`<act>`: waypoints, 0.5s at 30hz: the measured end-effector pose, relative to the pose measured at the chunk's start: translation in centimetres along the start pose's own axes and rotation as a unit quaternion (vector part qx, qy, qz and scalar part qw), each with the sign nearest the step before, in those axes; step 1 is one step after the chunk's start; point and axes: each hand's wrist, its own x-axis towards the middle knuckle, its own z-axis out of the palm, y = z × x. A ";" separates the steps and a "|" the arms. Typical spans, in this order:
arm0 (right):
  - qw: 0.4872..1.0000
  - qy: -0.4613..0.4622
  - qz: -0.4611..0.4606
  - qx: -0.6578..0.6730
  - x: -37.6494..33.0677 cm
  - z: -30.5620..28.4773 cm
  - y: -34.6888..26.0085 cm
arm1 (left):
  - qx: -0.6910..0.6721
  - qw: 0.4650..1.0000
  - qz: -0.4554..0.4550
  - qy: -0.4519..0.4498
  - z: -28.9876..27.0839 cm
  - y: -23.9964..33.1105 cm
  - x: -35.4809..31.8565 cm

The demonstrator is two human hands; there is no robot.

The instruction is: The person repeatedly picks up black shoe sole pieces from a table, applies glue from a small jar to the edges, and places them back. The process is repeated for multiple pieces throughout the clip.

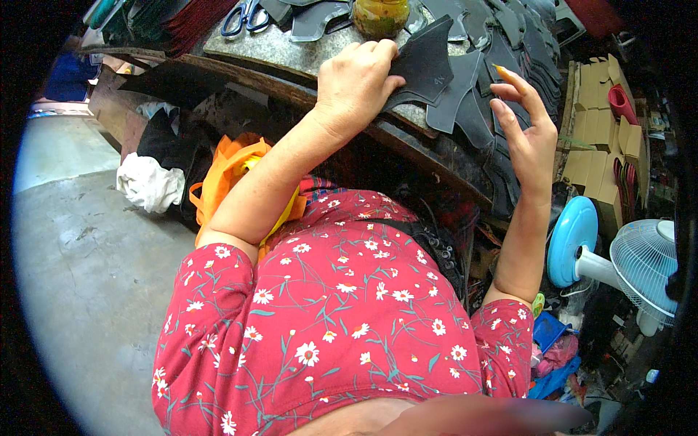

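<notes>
My left hand (356, 83) presses down on a black cut leather-like piece (425, 62) at the front edge of a stone-topped workbench (254, 47), fingers curled over its edge. My right hand (527, 127) is raised beside a row of overlapping black cut pieces (476, 109), fingers apart, with an orange-yellow smear on the index fingertip; it holds nothing. A jar of yellowish paste (379, 16) stands just beyond my left hand.
Blue-handled scissors (243, 16) lie on the bench at the back left. An orange bag (229, 174) and white cloth (149, 182) sit on the floor at left. Cardboard boxes (596, 116) and a white-and-blue fan (625, 265) stand at right.
</notes>
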 end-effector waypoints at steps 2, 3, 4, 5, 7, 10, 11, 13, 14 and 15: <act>1.000 0.002 0.004 0.008 -0.2 0.1 -0.2 | -0.054 0.998 -0.005 0.015 -0.5 0.1 0.2; 1.000 0.000 0.003 0.015 -0.3 0.2 -0.4 | -0.149 0.988 -0.041 0.004 -0.8 0.2 0.2; 1.000 0.006 0.005 0.020 -0.3 0.4 -0.7 | -0.244 0.966 -0.080 -0.010 -1.1 0.3 0.3; 0.997 -0.004 0.022 0.077 -0.3 0.8 -0.9 | -0.337 0.934 -0.118 -0.023 -1.5 0.5 0.3; 0.982 -0.003 0.065 0.177 -0.3 1.9 -1.4 | -0.471 0.857 -0.170 -0.121 -2.4 0.8 0.1; 0.968 -0.021 0.062 0.241 -0.3 3.3 -1.9 | -0.601 0.737 -0.219 -0.217 -3.1 2.0 -0.6; 0.964 -0.030 0.042 0.259 -0.2 3.7 -2.0 | -0.632 0.701 -0.217 -0.247 -3.3 2.3 -0.9; 0.968 -0.038 0.034 0.247 0.0 3.8 -1.8 | -0.628 0.680 -0.241 -0.293 -3.6 2.4 -1.0; 0.968 -0.038 0.036 0.246 0.1 3.9 -1.7 | -0.635 0.672 -0.248 -0.290 -3.8 2.3 -1.1; 0.968 -0.039 0.037 0.246 0.3 3.9 -1.5 | -0.643 0.665 -0.253 -0.282 -3.9 2.2 -1.1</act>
